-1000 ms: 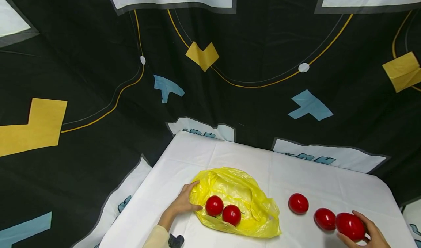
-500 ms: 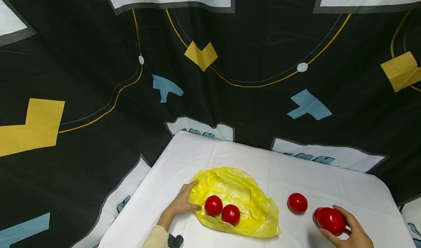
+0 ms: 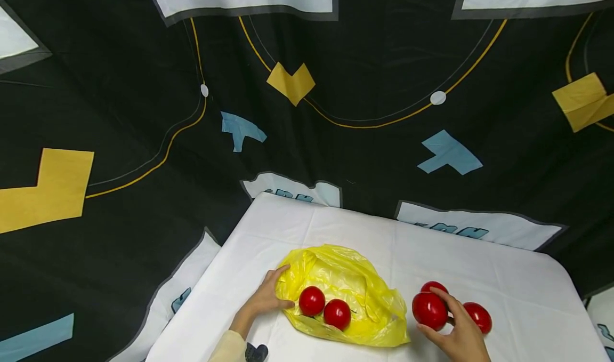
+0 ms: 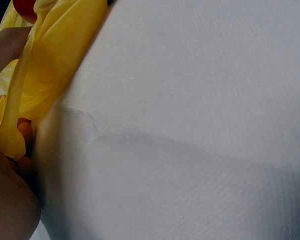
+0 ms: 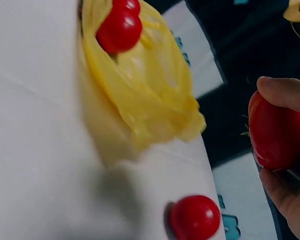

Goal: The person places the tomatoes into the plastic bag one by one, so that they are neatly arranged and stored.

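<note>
Your right hand [image 3: 458,331] grips a glossy red round tomato [image 3: 428,311], now shifted left over the white-covered table [image 3: 518,287], so nearer the crumpled yellow plastic bag [image 3: 384,319]; your left hand [image 3: 266,296] pinches the bag's rim.

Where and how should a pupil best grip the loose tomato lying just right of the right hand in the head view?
Probably around the widest part of the loose tomato, thumb and fingers on opposite sides, coming from above and the right. It is smooth and rounded, its right side is exposed, and the right hand, gripping another tomato, overlaps its left edge in this view.
</note>
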Tool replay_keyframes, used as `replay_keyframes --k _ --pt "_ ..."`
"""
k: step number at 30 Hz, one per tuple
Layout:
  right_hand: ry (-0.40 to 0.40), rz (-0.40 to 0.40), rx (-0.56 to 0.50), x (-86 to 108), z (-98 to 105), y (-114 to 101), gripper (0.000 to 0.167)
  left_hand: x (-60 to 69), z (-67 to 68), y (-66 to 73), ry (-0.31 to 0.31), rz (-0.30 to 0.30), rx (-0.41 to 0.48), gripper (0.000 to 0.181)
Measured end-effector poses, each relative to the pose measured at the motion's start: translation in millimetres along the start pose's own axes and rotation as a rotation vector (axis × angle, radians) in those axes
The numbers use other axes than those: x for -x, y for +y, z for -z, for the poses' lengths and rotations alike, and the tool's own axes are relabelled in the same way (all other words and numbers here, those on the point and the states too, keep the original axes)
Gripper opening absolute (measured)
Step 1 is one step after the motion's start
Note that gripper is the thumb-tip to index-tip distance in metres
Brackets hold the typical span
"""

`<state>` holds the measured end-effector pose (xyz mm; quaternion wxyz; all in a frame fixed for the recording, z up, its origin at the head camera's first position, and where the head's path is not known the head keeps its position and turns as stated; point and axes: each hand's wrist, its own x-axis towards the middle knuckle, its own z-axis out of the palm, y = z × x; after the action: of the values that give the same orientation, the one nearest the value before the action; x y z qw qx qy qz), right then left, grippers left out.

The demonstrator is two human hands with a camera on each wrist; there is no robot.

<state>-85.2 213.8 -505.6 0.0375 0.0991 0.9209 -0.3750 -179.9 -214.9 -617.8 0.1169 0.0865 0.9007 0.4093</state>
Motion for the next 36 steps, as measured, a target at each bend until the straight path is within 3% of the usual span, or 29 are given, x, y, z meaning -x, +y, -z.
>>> replay_keyframes --k 18,28,36 --pt "-0.083 0.169 -0.070 -9.8 -66 -31 0.082 -1.9 -0.4 -2.3 -0.002 -0.002 -0.002 0.102" --pt "-0.171 0.303 -0.033 -16.8 -103 -30 0.077 -2.6 -1.9 -4.3 -0.004 0.012 0.007 0.102" --pt "-0.189 0.280 0.019 -20.5 -126 -23 0.077 -1.8 -0.9 -2.6 -0.001 0.004 0.009 0.102"
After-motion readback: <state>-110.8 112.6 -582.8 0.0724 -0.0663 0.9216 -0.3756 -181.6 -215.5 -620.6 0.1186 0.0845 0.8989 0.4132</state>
